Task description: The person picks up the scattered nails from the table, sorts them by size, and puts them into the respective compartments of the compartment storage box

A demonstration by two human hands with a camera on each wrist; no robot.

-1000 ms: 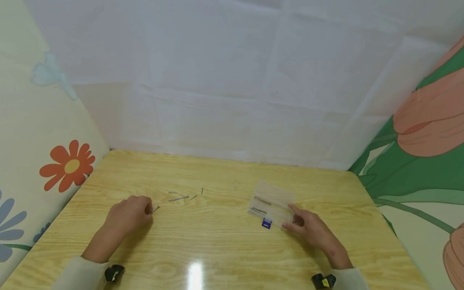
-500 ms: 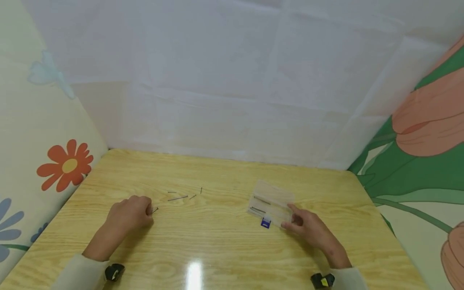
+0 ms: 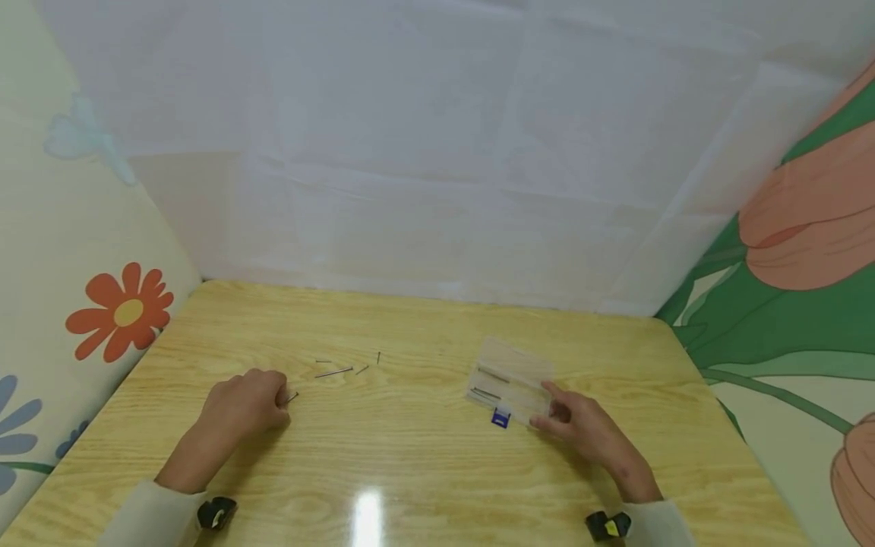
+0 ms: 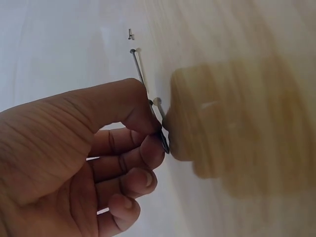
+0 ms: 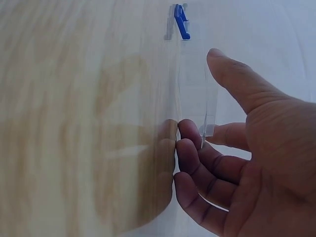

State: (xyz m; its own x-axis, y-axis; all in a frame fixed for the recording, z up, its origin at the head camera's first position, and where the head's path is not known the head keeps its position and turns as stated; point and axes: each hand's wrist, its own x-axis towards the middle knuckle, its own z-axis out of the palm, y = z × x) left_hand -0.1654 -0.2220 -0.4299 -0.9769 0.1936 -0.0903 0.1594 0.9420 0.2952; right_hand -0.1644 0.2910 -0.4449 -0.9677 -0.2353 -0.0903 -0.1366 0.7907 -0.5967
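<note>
My left hand point(image 3: 246, 406) rests low over the left of the table, thumb and index finger pinching a nail point(image 4: 164, 140). The nail's head end point(image 3: 295, 396) pokes out past the fingertips in the head view. To the right, my right hand point(image 3: 584, 429) grips the right end of a clear plastic box point(image 3: 540, 400), thumb at the near corner and index finger along the side. A blue latch point(image 3: 500, 418) sits on the box's near edge. Dark nails point(image 3: 487, 394) lie inside the box. In the right wrist view, the other fingers point(image 5: 187, 148) curl at the box's end, close to the tabletop.
Between the hands lie several loose nails, including a long one point(image 3: 334, 372) and a short one point(image 3: 362, 370). A white sheet point(image 3: 410, 190) hangs behind the wooden table point(image 3: 410, 463). Flower-patterned panels point(image 3: 128, 313) stand at both sides.
Both hands stay in nearly the same places. The nail in the left hand has shifted slightly toward the near side. The box and loose nails have not visibly moved on the table.
</note>
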